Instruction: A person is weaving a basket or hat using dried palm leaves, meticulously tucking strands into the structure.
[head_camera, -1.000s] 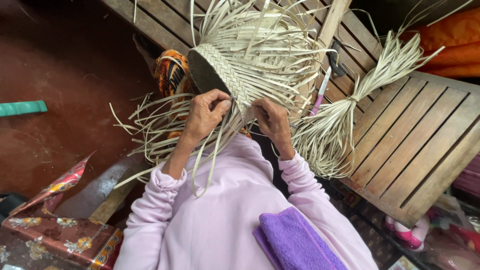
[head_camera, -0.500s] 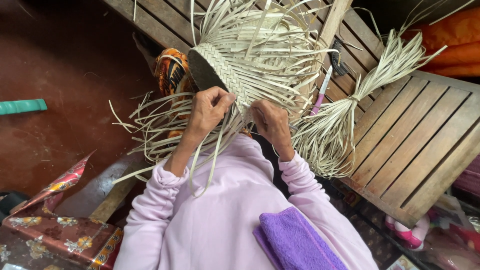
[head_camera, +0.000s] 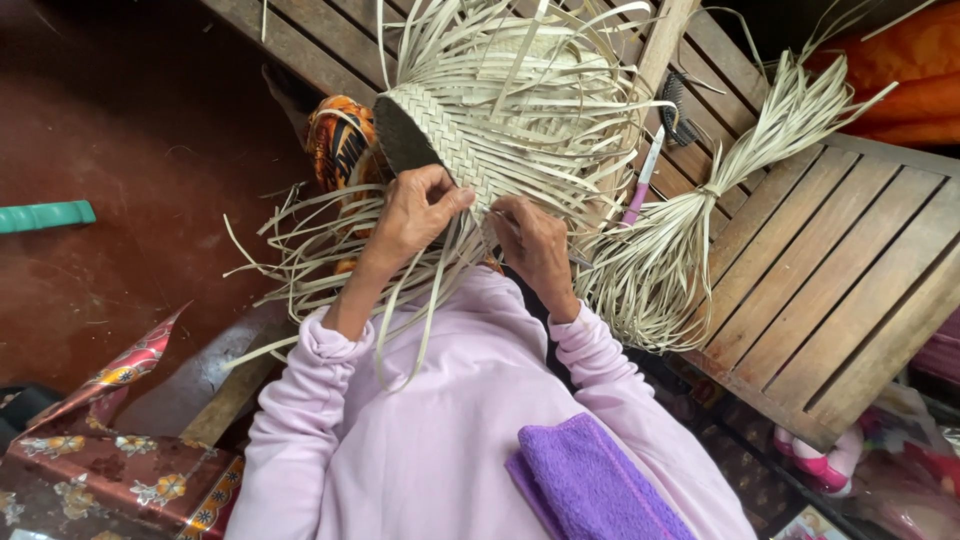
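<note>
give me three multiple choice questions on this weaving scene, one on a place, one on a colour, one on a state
1. Where does the tied bundle of strips lie?
A. on the slatted wooden platform
B. on the red floor
C. on the person's lap

2. What colour is the folded towel?
A. green
B. purple
C. white

3. What state is the woven basket in?
A. finished, edges trimmed
B. flattened and untouched
C. part woven, loose strips sticking out

Answers:
1 A: the bundle rests on the wooden platform.
2 B: the towel is plainly purple.
3 C: the left hand and right hand pinch strips at the basket's edge, and many ends fan out unwoven.
</note>
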